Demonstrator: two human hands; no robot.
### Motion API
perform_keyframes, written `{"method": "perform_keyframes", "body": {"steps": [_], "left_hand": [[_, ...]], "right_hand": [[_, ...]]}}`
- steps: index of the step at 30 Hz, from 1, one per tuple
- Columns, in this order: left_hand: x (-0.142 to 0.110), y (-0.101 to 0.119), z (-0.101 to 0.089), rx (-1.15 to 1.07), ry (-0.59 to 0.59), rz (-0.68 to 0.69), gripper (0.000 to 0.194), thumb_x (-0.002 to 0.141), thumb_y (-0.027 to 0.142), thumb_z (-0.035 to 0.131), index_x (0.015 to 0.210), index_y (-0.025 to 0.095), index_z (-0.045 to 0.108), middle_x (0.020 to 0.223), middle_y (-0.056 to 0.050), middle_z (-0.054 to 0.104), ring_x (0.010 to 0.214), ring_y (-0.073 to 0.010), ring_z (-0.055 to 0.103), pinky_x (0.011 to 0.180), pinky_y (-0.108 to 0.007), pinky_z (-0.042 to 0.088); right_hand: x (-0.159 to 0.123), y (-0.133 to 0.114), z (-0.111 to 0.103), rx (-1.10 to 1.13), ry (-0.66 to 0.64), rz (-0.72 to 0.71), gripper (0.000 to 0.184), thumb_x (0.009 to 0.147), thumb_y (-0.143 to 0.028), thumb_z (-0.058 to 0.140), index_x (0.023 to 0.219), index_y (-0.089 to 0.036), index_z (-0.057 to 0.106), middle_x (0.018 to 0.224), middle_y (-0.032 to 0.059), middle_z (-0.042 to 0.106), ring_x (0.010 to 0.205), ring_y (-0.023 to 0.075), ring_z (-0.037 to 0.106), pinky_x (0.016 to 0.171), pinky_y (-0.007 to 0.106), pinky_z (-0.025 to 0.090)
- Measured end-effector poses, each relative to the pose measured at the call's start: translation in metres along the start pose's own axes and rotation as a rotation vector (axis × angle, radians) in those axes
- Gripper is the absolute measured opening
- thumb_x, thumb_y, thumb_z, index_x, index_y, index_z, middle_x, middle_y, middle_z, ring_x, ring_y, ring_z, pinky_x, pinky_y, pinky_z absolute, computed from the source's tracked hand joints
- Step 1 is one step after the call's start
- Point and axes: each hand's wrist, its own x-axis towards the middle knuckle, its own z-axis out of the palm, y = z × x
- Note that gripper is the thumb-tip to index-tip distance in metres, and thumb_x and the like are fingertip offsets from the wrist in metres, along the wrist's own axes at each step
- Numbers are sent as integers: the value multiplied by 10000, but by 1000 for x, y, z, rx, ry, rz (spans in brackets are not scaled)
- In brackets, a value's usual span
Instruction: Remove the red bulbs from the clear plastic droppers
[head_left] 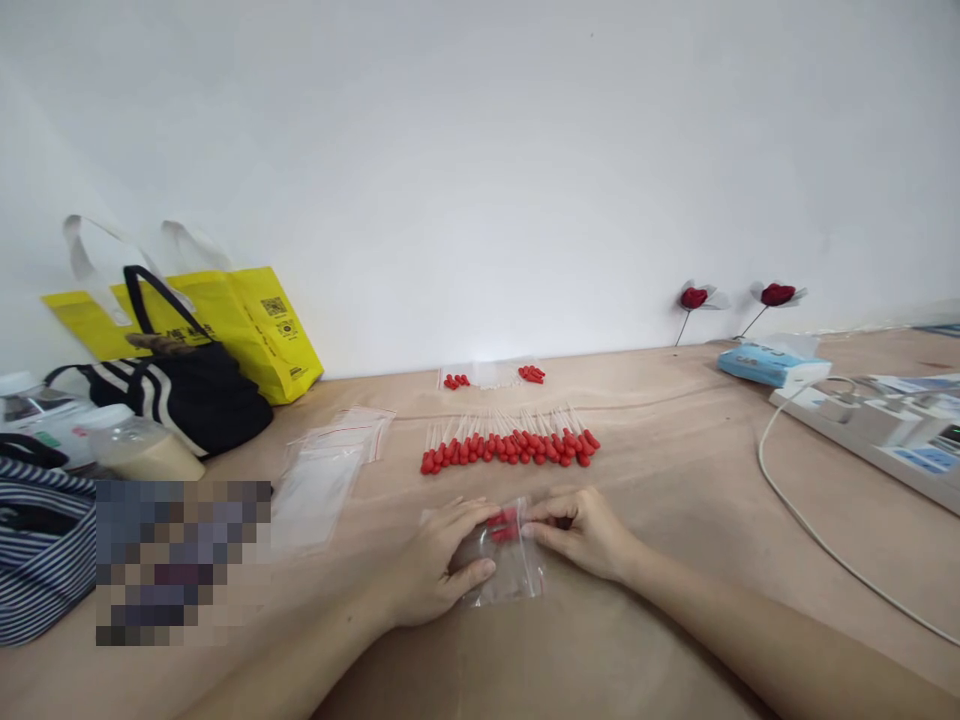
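Observation:
Just in front of me, a small clear zip bag [506, 580] lies on the brown table surface, its zip edge facing right. My left hand [435, 565] grips its left side, thumb on top and fingers reaching over the far edge. Red-tipped sticks [504, 525] show at the bag's mouth, heads pointing left. My right hand [581, 530] is closed, thumb and forefinger pinching them at the zip edge; their thin ends are hidden by the fingers. Beyond both hands lies a row of red-headed sticks [510, 445], pale stems pointing away.
Flat zip bags [322, 480] lie to the left. A filled bag [495, 374] rests by the wall. At left stand a yellow bag [277, 330], a black bag [210, 400] and a bottle [150, 450]. At right are a tissue pack [772, 362], a power strip [885, 440] and a cable [795, 510].

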Motion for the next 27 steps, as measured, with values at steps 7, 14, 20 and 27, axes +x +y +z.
{"method": "perform_keyframes", "body": {"steps": [7, 14, 20, 27], "left_hand": [[0, 2, 1, 2, 51, 40, 473, 803, 361, 454, 1248, 232, 359, 1257, -63, 469, 1191, -225, 376, 1017, -432, 251], [1, 5, 0, 25, 73, 61, 446, 791, 343, 473, 1216, 229, 407, 1236, -60, 493, 1166, -220, 409, 1015, -421, 257], [2, 5, 0, 38, 75, 64, 460, 784, 334, 475, 1218, 203, 399, 1224, -72, 501, 1160, -223, 415, 1013, -417, 265], [1, 6, -2, 32, 23, 6, 478, 783, 384, 478, 1225, 219, 399, 1250, -62, 478, 1187, -238, 378, 1004, -431, 276]], "right_hand": [[3, -15, 2, -168, -64, 81, 168, 685, -311, 613, 828, -225, 625, 683, -20, 568, 620, 106, 491, 542, 205, 304], [7, -16, 2, -138, -113, 208, 243, 586, -353, 688, 717, -192, 562, 631, -51, 542, 546, 81, 455, 500, 191, 272], [6, -17, 4, -111, -118, 69, 184, 630, -357, 648, 747, -222, 602, 743, -24, 565, 676, 119, 506, 583, 211, 331], [7, -9, 1, -2, -90, 81, 109, 586, -164, 615, 643, -166, 522, 694, -14, 500, 597, 91, 464, 531, 191, 350]]}}
